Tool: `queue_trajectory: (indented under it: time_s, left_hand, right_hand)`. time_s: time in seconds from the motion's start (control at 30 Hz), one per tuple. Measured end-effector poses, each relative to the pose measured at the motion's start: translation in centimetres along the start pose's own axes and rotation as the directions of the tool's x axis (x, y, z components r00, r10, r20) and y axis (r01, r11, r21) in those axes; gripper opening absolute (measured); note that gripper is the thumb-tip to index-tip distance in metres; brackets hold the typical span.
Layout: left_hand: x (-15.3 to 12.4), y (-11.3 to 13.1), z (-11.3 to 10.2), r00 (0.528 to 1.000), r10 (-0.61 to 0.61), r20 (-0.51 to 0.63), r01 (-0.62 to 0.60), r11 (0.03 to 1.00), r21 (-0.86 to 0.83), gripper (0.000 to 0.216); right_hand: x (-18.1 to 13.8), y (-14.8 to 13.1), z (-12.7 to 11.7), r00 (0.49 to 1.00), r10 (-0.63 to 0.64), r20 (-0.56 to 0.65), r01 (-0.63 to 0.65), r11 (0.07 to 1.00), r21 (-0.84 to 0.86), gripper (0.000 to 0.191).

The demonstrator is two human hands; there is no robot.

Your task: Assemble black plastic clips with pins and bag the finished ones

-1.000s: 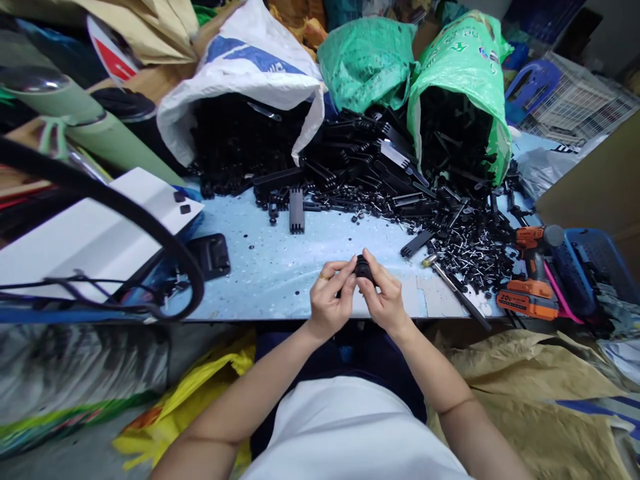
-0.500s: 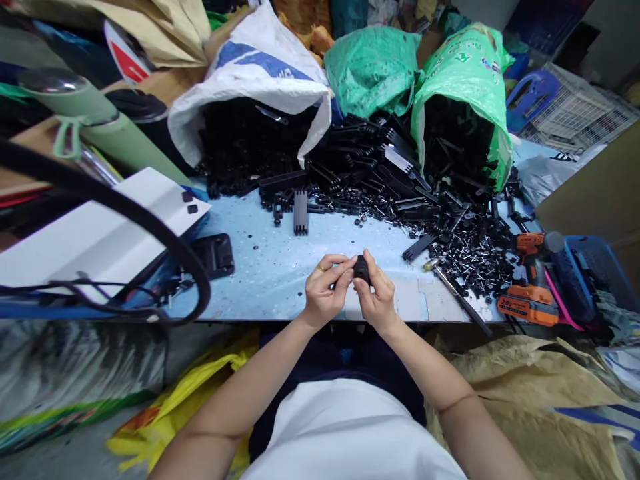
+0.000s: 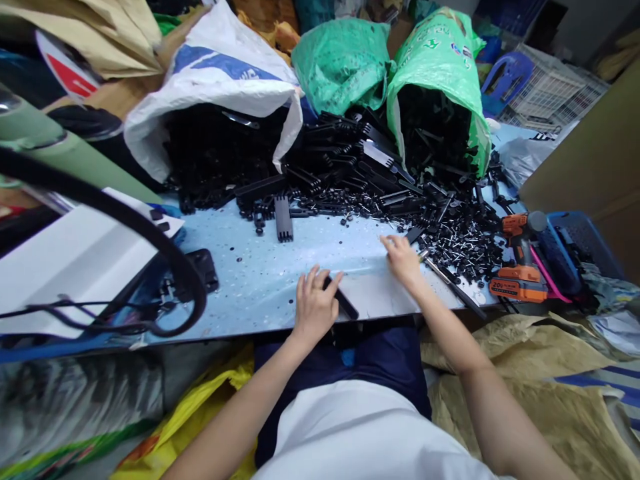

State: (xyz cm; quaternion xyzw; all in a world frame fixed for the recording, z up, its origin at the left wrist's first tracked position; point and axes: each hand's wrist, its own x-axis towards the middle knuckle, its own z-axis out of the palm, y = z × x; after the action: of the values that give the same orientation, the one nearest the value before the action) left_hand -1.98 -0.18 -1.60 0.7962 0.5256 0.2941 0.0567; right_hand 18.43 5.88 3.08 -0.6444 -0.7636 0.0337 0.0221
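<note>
My left hand (image 3: 315, 303) lies on the pale blue table (image 3: 260, 267) near its front edge, fingers curled over a long black plastic strip (image 3: 345, 305) that sticks out to the right. My right hand (image 3: 403, 260) is stretched toward the heap of small black parts and screws (image 3: 465, 243), fingers extended, touching the table beside a black comb-like piece (image 3: 414, 234) and a screwdriver (image 3: 450, 280). Whether it holds anything I cannot make out.
A white sack (image 3: 215, 80) and two green sacks (image 3: 440, 73) spill black plastic parts at the back. An orange cordless drill (image 3: 517, 267) lies at the right, next to a blue basket (image 3: 575, 243). A white board (image 3: 70, 253) and thick black cable (image 3: 125, 220) sit left.
The hands held one small black part together in front of me. Now they have parted: the left went down onto the table with a strip, the right reached out toward the parts heap.
</note>
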Motion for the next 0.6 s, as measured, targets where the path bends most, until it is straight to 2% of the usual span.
queue_trajectory:
  time_s: [0.03, 0.1, 0.13, 0.2, 0.23, 0.3, 0.37, 0.43, 0.5, 0.53, 0.57, 0.6]
  left_hand:
    - [0.2, -0.3, -0.3, 0.983, 0.135, 0.121, -0.138, 0.990, 0.014, 0.045]
    - [0.9, -0.7, -0.8, 0.881, 0.341, 0.328, -0.353, 0.935, -0.024, 0.047]
    - [1.3, -0.8, -1.0, 0.832, 0.387, 0.396, -0.407, 0.913, -0.037, 0.047]
    - [1.8, -0.9, -1.0, 0.789, 0.396, 0.469, -0.443, 0.896, -0.011, 0.046]
    - [2.0, -0.8, -1.0, 0.787, 0.378, 0.487, -0.443, 0.896, 0.020, 0.046]
    - [2.2, -0.6, -0.7, 0.789, 0.337, 0.513, -0.437, 0.896, 0.084, 0.048]
    - [2.4, -0.3, -0.6, 0.791, 0.293, 0.537, -0.426, 0.894, 0.141, 0.049]
    - [2.4, 0.1, -0.5, 0.798, 0.251, 0.548, -0.407, 0.895, 0.181, 0.046]
    - [2.5, 0.3, -0.6, 0.815, 0.216, 0.538, -0.379, 0.901, 0.212, 0.045]
    - [2.5, 0.4, -0.7, 0.823, 0.203, 0.530, -0.367, 0.903, 0.222, 0.044]
    - [2.4, 0.4, -0.7, 0.830, 0.193, 0.523, -0.356, 0.905, 0.231, 0.044]
    - [2.4, 0.4, -0.8, 0.835, 0.184, 0.518, -0.348, 0.907, 0.238, 0.044]
  right_hand:
    - [0.7, 1.6, -0.6, 1.000, -0.015, 0.017, 0.016, 0.995, -0.100, 0.044]
    - [1.9, 4.0, -1.6, 0.992, -0.048, 0.119, 0.076, 0.967, -0.244, 0.043]
    - [2.3, 4.8, -1.9, 0.978, -0.071, 0.195, 0.125, 0.951, -0.284, 0.039]
    - [3.2, 5.4, -2.5, 0.944, -0.144, 0.298, 0.234, 0.926, -0.296, 0.033]
    - [3.7, 5.4, -2.9, 0.939, -0.199, 0.281, 0.278, 0.919, -0.279, 0.032]
    - [4.9, 5.3, -4.3, 0.957, -0.278, 0.084, 0.290, 0.925, -0.245, 0.038]
    - [6.3, 5.6, -6.1, 0.960, -0.202, -0.192, 0.163, 0.966, -0.202, 0.047]
    - [7.4, 6.7, -7.7, 0.941, 0.046, -0.335, -0.097, 0.986, -0.138, 0.052]
    - [7.8, 8.7, -8.5, 0.892, 0.313, -0.327, -0.362, 0.927, -0.099, 0.052]
    - [7.8, 9.7, -8.5, 0.869, 0.399, -0.293, -0.443, 0.891, -0.103, 0.050]
    - [7.6, 10.8, -8.3, 0.864, 0.438, -0.250, -0.477, 0.871, -0.120, 0.047]
    - [7.4, 11.8, -7.9, 0.879, 0.431, -0.203, -0.462, 0.875, -0.143, 0.044]
